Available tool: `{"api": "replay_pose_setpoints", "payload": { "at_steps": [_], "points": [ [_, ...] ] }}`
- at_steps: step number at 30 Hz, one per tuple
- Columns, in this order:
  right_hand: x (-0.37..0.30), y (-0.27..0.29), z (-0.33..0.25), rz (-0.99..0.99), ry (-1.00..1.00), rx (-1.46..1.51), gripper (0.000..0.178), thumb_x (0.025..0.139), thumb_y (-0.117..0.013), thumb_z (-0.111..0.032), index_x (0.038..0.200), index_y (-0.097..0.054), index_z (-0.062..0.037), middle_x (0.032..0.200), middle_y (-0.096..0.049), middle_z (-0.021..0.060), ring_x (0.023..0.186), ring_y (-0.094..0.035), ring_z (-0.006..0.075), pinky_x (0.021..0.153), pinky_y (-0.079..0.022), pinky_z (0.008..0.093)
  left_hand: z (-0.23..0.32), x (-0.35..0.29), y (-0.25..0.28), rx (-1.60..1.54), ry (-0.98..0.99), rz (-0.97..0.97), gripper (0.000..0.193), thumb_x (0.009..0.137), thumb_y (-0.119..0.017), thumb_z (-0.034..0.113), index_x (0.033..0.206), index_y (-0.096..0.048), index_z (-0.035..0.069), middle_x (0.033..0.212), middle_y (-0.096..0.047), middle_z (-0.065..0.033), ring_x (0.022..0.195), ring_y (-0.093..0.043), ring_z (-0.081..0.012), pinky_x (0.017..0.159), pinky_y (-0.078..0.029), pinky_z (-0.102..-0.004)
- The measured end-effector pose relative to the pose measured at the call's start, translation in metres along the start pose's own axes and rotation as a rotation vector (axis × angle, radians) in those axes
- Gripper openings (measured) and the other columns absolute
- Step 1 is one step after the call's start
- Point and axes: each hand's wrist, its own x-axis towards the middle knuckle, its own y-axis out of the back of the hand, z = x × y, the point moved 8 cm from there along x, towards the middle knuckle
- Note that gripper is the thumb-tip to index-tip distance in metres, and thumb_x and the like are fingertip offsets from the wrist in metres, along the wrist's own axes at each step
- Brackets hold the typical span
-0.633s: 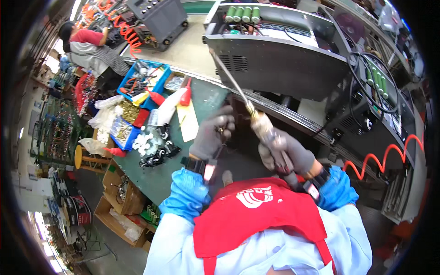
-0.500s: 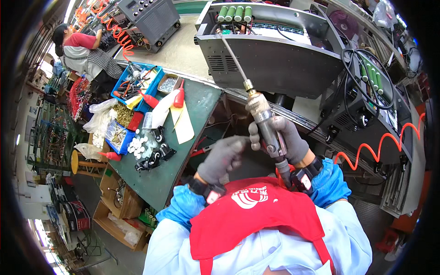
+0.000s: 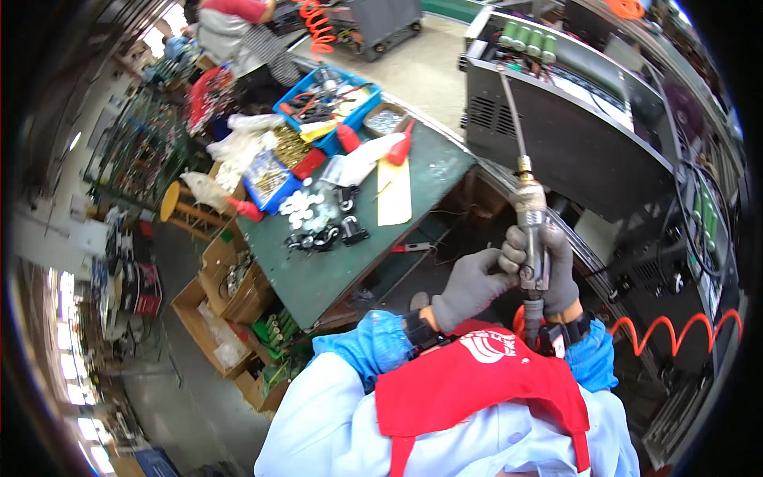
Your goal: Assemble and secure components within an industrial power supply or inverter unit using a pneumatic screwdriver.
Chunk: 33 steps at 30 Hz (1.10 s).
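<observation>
My gloved right hand [image 3: 559, 266] is wrapped round a pneumatic screwdriver [image 3: 534, 230], held nearly upright with its long thin bit [image 3: 513, 115] pointing away from me. The bit's tip overlaps the near rim of a dark metal equipment case [image 3: 556, 135] in this view; I cannot tell whether they touch. Close beside the tool, my gloved left hand [image 3: 471, 288] has its fingers drawn together, their tips at the curled fingers of my right hand. Anything pinched in the left fingers is hidden.
A green-topped table [image 3: 318, 274] at left bears black casters [image 3: 350, 230], white round caps [image 3: 300, 208], a blue tool bin [image 3: 373, 99] and red-tipped bottles [image 3: 401, 147]. An orange coiled hose [image 3: 668, 326] hangs at right. Another person [image 3: 238, 40] works far left. Cardboard boxes [image 3: 187, 306] stand below.
The view has swung, shifting the table and case rightward in the picture. My left hand has come closer to the right hand and screwdriver. The screwdriver stands more upright.
</observation>
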Motion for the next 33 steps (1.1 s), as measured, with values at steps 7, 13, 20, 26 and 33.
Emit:
{"api": "replay_pose_setpoints", "payload": {
  "at_steps": [7,13,20,26,33],
  "points": [
    [-0.007,-0.005,0.015,0.086,-0.089,-0.237,0.048,0.082,-0.063,-0.038,0.112,-0.048,-0.0032,0.078,-0.055,0.0066,0.065,-0.058,0.0164,0.058,-0.05,0.0295,-0.023,-0.005,0.011,0.06,0.058,0.052,0.026,0.082,-0.071,0.009,0.105,-0.065,-0.001,0.09,-0.068,-0.0127,0.081,-0.063,-0.015,0.075,-0.052,-0.0307],
    [-0.016,0.018,0.036,0.069,-0.221,-0.47,0.075,0.073,-0.072,-0.031,0.135,-0.04,-0.0034,0.083,-0.057,0.0076,0.064,-0.059,0.0158,0.058,-0.051,0.0302,-0.087,0.001,0.11,0.218,0.061,0.29,0.038,0.086,-0.069,0.023,0.116,-0.065,0.0,0.098,-0.071,-0.0112,0.088,-0.067,-0.0218,0.082,-0.052,-0.0356],
    [-0.057,0.043,0.059,0.173,-0.399,-0.53,0.077,0.074,-0.07,-0.016,0.142,-0.037,-0.0037,0.09,-0.054,0.0035,0.074,-0.056,0.0115,0.069,-0.048,0.0266,-0.178,-0.038,0.312,0.399,0.503,0.775,0.033,0.086,-0.07,0.026,0.092,-0.067,-0.006,0.077,-0.068,-0.0195,0.067,-0.062,-0.0306,0.065,-0.048,-0.0401],
    [-0.071,0.051,0.073,0.248,-0.416,-0.493,0.075,0.075,-0.071,-0.016,0.141,-0.038,-0.0045,0.095,-0.055,0.0045,0.08,-0.058,0.013,0.073,-0.049,0.027,-0.217,-0.034,0.315,0.054,0.611,0.745,0.02,0.083,-0.067,0.016,0.093,-0.07,-0.001,0.064,-0.06,-0.0056,0.049,-0.053,-0.0174,0.047,-0.041,-0.0337],
    [-0.079,0.059,0.068,0.316,-0.415,-0.457,0.076,0.076,-0.07,-0.016,0.143,-0.035,-0.0059,0.101,-0.062,0.0127,0.082,-0.062,0.0165,0.07,-0.053,0.0294,-0.221,-0.053,0.26,-0.253,0.502,0.952,0.023,0.087,-0.064,0.007,0.109,-0.065,0.003,0.06,-0.049,0.003,0.042,-0.042,-0.0085,0.038,-0.031,-0.0255]
  ]
}}
